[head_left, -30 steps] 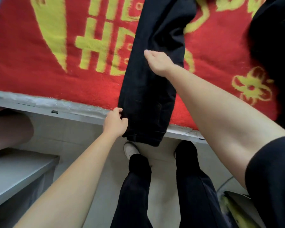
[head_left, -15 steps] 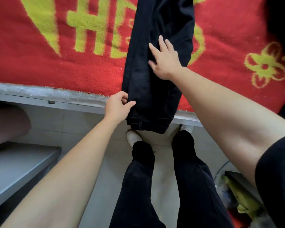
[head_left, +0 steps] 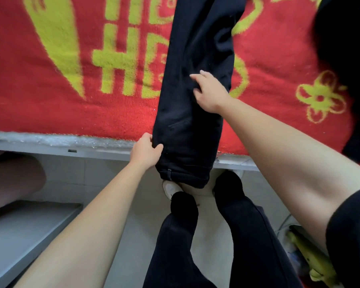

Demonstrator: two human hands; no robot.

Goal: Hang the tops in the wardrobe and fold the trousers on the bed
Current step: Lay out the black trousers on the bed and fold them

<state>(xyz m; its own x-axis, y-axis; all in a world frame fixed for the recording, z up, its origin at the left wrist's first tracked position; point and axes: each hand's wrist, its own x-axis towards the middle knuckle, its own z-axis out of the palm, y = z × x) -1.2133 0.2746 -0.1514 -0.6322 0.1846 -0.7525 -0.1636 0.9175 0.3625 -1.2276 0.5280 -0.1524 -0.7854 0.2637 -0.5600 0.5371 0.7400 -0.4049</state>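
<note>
Dark trousers (head_left: pixel 195 59) lie lengthwise on the red bed cover (head_left: pixel 40 100), legs laid one on the other, with the waistband end hanging over the bed's front edge. My left hand (head_left: pixel 146 151) pinches the left side of the trousers near the waistband at the bed edge. Farther up, my right hand (head_left: pixel 209 92) rests on the trousers, its fingers partly curled against the cloth. Another dark garment (head_left: pixel 345 59) lies at the right end of the bed.
The bed's grey frame (head_left: pixel 71 147) runs across the view above a pale tiled floor (head_left: pixel 112 183). A grey shelf or bench (head_left: pixel 19 235) stands low at the left. My legs and white shoes are below. A yellow-green object (head_left: pixel 312 260) lies at bottom right.
My right hand slid from flat on the trousers to lower on the cloth, with its fingers curling. My left hand kept its hold near the waistband. The view shifted slightly.
</note>
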